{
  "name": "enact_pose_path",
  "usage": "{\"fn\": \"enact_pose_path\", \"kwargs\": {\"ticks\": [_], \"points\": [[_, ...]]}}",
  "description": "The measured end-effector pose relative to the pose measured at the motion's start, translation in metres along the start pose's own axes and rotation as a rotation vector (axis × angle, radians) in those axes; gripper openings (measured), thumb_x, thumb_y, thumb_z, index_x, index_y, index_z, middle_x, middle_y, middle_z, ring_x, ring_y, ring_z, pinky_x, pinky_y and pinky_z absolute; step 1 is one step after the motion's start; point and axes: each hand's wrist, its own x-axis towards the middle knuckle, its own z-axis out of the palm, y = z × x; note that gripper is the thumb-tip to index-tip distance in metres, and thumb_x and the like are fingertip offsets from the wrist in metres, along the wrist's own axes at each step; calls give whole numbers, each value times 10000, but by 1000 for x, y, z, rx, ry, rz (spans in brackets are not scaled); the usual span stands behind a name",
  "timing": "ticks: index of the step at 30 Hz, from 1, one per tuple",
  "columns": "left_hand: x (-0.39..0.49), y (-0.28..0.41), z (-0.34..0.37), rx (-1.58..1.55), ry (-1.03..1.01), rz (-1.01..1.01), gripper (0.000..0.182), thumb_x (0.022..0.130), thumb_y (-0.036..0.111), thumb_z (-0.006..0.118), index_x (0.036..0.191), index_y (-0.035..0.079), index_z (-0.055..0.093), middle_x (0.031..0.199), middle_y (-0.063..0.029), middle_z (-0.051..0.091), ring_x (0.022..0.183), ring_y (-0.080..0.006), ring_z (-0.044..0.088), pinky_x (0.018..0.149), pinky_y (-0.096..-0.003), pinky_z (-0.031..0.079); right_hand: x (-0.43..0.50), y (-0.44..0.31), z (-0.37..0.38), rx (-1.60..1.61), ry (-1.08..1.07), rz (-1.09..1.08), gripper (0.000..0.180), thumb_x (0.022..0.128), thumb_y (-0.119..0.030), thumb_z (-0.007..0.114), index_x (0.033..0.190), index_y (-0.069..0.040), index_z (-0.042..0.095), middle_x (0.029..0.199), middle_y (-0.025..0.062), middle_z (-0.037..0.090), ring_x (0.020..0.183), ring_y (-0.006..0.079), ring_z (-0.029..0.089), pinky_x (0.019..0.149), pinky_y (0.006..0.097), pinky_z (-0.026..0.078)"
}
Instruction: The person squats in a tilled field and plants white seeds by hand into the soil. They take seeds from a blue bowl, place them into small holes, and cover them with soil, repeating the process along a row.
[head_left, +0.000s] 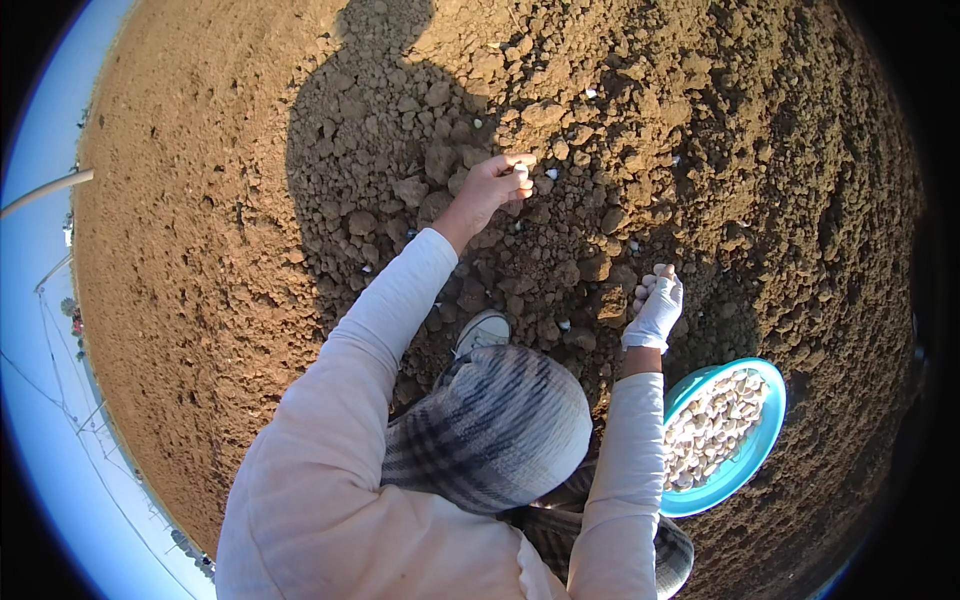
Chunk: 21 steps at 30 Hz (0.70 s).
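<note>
My left hand (491, 191) is bare and stretched out over the loose soil. Its fingertips pinch a pale garlic clove (521, 169). My right hand (658, 306), in a white glove with a bare fingertip showing, is cupped around several garlic cloves (643, 288) low over the ground. Close to my right forearm, a turquoise plastic basin (772, 420) holds many more garlic cloves (712, 431); the forearm hides part of its near side. Single white cloves, such as the clove (552, 174) just beyond my left fingertips, lie scattered in the cloddy soil (540, 255).
My canvas shoe (484, 330) rests on the soil below my plaid-covered knee (517, 420). Large clods (439, 161) lie around my left hand, within my shadow (375, 97). Tilled field spreads out to the horizon, where a pale pole (49, 191) and overhead wires show at far left.
</note>
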Motion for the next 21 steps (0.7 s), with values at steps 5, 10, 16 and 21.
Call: {"fn": "enact_pose_path", "kwargs": {"ticks": [5,10,16,21], "points": [[86,51,-57,364,283,88,188,904,86,589,1083,32,569,1013,-77,571,838,-145,605,759,-271,535,36,28,-61,-346,35,72,194,941,-304,549,913,-113,564,646,-45,505,483,40,416,405,189,304],[176,60,-116,818,324,128,187,813,79,654,992,29,632,880,-64,638,764,-129,615,649,-263,520,38,57,-75,-355,26,102,226,939,-318,553,944,-92,550,630,-48,479,479,40,402,420,190,304],[225,47,-108,1250,389,332,213,801,187,645,932,20,657,879,-160,674,815,-270,649,745,-346,506,44,70,-84,-330,24,10,265,939,-337,553,963,-73,545,636,-44,472,490,40,404,426,190,315],[212,43,-82,1354,587,273,187,836,206,589,935,67,665,908,-154,679,863,-316,648,774,-394,503,49,78,-86,-342,35,-45,244,952,-303,537,977,-61,542,690,-24,493,538,35,416,437,192,346]]}}
